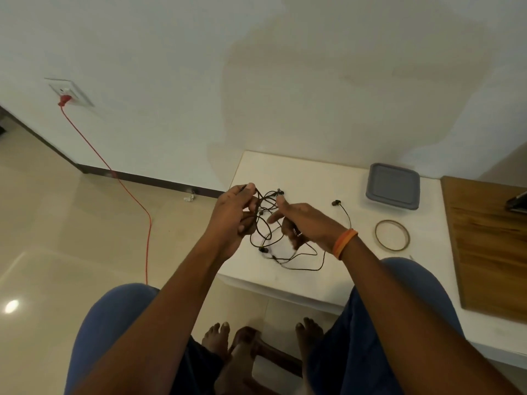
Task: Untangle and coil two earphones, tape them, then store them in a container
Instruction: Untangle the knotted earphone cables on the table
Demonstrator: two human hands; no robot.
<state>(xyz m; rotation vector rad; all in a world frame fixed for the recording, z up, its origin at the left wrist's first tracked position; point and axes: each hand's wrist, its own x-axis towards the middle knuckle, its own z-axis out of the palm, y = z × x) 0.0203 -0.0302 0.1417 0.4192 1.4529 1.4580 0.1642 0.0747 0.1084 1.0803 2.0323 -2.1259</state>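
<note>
Hands' grip: left hand (236, 215), right hand (305, 223) pinch tangled earphones (265, 223); container (393, 186), tape roll (392, 234) beside.

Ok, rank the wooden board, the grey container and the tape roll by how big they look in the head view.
1. Wooden board, though cropped and nearest the camera.
2. Grey container.
3. Tape roll, clearly smallest.
</note>
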